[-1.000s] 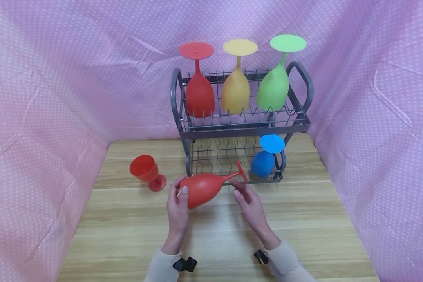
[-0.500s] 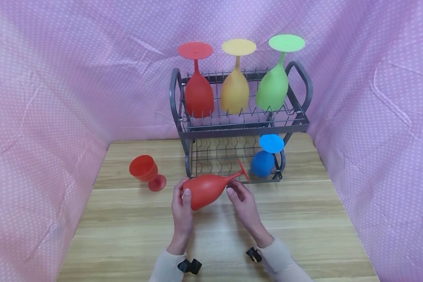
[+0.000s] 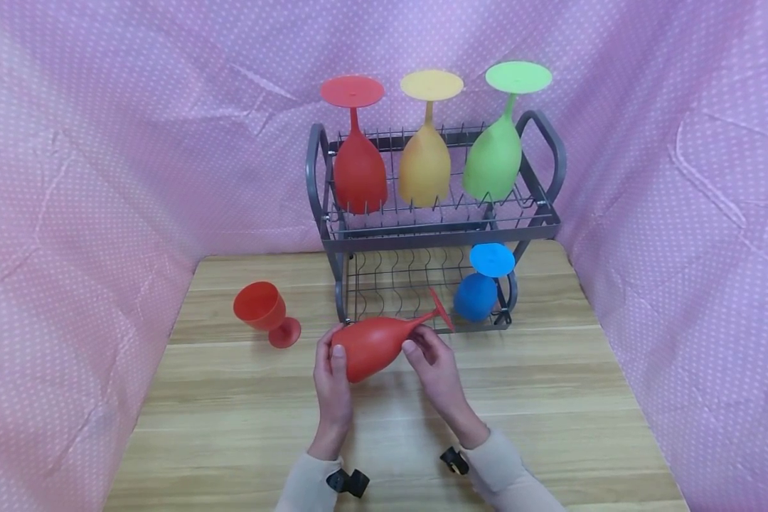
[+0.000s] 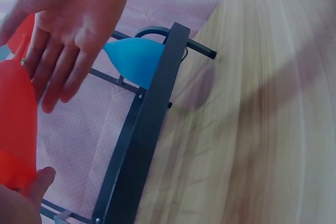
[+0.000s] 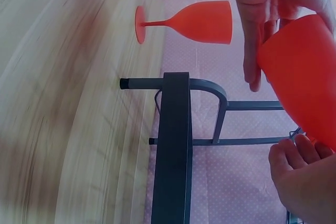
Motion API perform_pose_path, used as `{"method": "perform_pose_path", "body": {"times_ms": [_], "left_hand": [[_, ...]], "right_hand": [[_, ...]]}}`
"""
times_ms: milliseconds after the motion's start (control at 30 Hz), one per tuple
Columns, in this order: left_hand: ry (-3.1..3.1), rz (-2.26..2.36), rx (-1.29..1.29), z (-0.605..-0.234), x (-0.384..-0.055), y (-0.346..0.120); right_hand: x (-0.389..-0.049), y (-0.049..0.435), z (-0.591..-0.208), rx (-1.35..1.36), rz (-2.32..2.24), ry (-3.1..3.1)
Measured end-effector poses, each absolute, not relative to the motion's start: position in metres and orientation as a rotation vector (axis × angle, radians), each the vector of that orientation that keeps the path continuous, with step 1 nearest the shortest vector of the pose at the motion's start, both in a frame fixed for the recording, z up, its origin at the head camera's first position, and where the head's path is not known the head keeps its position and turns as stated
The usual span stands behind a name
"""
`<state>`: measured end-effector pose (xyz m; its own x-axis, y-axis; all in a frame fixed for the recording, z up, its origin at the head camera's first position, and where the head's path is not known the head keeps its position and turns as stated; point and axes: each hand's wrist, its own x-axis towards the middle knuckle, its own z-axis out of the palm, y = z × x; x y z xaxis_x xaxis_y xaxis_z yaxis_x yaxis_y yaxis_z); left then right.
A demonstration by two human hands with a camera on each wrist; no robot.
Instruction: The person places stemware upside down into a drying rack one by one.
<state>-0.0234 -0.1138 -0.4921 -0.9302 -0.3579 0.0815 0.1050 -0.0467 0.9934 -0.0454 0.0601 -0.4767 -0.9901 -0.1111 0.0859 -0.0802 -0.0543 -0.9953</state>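
Note:
A red plastic wine glass (image 3: 372, 348) is held tilted on its side above the table, its foot pointing to the upper right. My left hand (image 3: 331, 380) grips it at the rim end of the bowl, thumb on the near side. My right hand (image 3: 438, 370) is by the bowl's narrow end and the stem; in the left wrist view its fingers (image 4: 62, 72) are mostly straight beside the bowl. A short red goblet (image 3: 260, 307) stands upright on the table at the left. In the right wrist view the curled fingers of my right hand (image 5: 302, 174) show beside the held wine glass (image 5: 304, 77).
A dark two-tier dish rack (image 3: 441, 238) stands at the back. Upside down on its top tier are a red glass (image 3: 360, 174), a yellow glass (image 3: 425, 167) and a green glass (image 3: 494, 160). A blue glass (image 3: 476, 297) is inverted at the lower tier's right. Pink dotted cloth (image 3: 134, 142) surrounds the table.
My left hand has shifted slightly right with the red wine glass. My right hand has come a little left, closer to the glass's stem end. The rack's glasses stay as they were.

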Motion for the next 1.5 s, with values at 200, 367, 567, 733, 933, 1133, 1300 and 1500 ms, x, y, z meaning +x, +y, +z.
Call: {"method": "perform_pose_path", "body": {"times_ms": [200, 367, 567, 733, 933, 1133, 1300, 1500], "left_hand": [[-1.884, -2.079, 0.247, -0.5, -0.025, -0.112], [-1.855, -2.116, 0.19, -0.509, -0.026, -0.111], [-1.871, -2.147, 0.138, -0.516, -0.027, -0.111], [-1.878, -2.211, 0.088, -0.52, -0.028, -0.112], [-1.943, -2.147, 0.05, -0.523, -0.028, -0.116], [-2.122, -1.881, 0.025, -0.527, -0.029, -0.123], [-2.253, -1.647, 0.017, -0.531, -0.03, -0.13], [-2.371, -1.516, 0.001, -0.534, -0.031, -0.136]], "right_hand": [[-0.047, 0.056, -0.477, -0.187, -2.284, 2.107], [-0.047, 0.053, -0.478, -0.144, -2.31, 2.061], [-0.049, 0.056, -0.478, -0.091, -2.31, 2.014], [-0.053, 0.062, -0.48, -0.081, -2.303, 2.023], [-0.059, 0.071, -0.483, -0.047, -2.291, 2.085], [-0.065, 0.08, -0.485, -0.008, -2.269, 2.143], [-0.073, 0.087, -0.487, -0.019, -2.292, 2.186], [-0.08, 0.094, -0.487, -0.092, -2.341, 2.24]]}}
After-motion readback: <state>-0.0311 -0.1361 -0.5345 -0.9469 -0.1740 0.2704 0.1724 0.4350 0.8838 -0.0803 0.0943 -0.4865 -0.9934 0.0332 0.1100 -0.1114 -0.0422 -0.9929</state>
